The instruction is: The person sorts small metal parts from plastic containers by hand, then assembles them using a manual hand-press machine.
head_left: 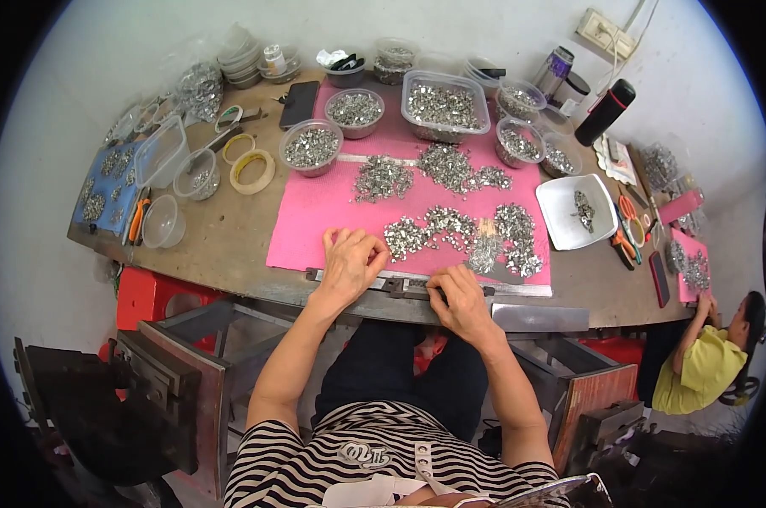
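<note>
My left hand (351, 264) is over the front of the pink mat (302, 224), fingers curled down and pressed together; whatever they hold, if anything, is too small to make out. My right hand (462, 303) is closed in a pinch at the right end of a dark metal fixture (406, 288) along the table's front edge, and its fingertips hide what is between them. Just beyond the hands lie loose heaps of small shiny metal pieces (406, 239). Further back on the mat are more such heaps (383, 178).
Clear tubs of metal pieces (312, 146) and a rectangular container (444, 131) stand behind the heaps. Tape rolls (252, 172) lie left. A white tray (599, 233), pliers (623, 247) and a black bottle (605, 112) are right. A person in yellow (703, 368) works at far right.
</note>
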Motion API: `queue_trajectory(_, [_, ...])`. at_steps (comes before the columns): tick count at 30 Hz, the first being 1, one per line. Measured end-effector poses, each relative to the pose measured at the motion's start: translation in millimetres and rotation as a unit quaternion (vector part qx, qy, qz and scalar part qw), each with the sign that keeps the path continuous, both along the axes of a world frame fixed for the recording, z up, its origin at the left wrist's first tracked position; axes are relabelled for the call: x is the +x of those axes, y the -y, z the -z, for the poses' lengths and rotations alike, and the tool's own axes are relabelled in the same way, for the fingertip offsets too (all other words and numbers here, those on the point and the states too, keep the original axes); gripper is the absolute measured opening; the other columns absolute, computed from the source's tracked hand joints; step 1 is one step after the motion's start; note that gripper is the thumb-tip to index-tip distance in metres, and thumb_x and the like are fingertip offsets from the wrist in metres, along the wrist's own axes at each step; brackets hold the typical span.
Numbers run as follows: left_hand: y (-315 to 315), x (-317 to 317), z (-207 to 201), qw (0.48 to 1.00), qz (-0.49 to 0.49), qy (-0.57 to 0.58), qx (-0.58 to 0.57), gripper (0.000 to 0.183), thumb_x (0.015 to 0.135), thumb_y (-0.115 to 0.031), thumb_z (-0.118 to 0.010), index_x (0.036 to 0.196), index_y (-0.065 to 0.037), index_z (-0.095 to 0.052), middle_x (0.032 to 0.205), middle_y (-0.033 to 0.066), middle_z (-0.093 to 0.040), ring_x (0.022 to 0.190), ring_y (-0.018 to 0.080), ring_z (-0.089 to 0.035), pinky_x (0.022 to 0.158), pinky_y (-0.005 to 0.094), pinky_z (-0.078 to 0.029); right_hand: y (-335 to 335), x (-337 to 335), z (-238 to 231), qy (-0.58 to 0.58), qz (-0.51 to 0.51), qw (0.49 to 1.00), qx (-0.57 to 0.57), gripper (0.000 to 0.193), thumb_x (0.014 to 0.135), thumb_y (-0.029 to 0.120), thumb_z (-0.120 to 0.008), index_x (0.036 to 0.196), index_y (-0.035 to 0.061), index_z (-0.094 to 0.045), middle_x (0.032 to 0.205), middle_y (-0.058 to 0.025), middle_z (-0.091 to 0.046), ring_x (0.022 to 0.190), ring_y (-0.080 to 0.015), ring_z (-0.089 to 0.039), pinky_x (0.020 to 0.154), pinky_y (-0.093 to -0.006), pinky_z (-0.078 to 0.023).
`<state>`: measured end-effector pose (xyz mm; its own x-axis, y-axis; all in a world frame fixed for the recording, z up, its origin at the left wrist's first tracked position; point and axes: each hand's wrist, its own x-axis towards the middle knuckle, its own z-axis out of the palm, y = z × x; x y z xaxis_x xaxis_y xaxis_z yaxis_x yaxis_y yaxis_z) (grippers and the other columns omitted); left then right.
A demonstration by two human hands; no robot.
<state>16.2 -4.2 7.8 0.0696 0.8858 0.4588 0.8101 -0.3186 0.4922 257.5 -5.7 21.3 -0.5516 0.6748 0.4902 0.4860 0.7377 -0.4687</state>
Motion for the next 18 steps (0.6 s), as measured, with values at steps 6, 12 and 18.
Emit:
queue_trajectory(6, [4.3,-2.4,-2.2,1.000,0.019,-0.009,0.000,0.006,0.085,-0.015,-0.074,0.086,-0.010,-0.071,0.078,0.0031,-0.057,0.084,0.0231,-0.055,0.096,0.0451,-0.034,-24.1,-14.9,-2.1,-0.005,0.013,1.000,0.008,0.009,0.084,0.002,-0.071,0.092,0.0030,-0.066,0.090,-0.0104,-0.061,0.086,-0.0299,-0.059,0.076,-0.0402,-0.046])
queue_trajectory(12, [4.0,-2.1,-2.5,0.999,0.028,-0.032,0.001,0.005,0.086,-0.013,-0.072,0.090,-0.010,-0.069,0.083,0.0036,-0.056,0.088,0.0241,-0.055,0.100,0.0502,-0.033,-42.0,-42.8,14.1,0.057,0.040,0.997,0.039,0.010,0.084,0.006,-0.072,0.093,0.0060,-0.068,0.086,-0.0085,-0.057,0.086,-0.0289,-0.058,0.078,-0.0416,-0.045])
queue_trajectory(18, [5.1,5.0,-5.3,0.999,0.020,-0.031,0.014,0.006,0.088,-0.011,-0.070,0.093,-0.009,-0.066,0.086,0.0040,-0.059,0.089,0.0247,-0.057,0.104,0.0546,-0.031,-42.5,-43.9,7.4,0.074,0.002,0.994,0.081,0.007,0.083,0.006,-0.068,0.088,0.0056,-0.063,0.085,-0.0096,-0.057,0.087,-0.0285,-0.057,0.081,-0.0414,-0.043])
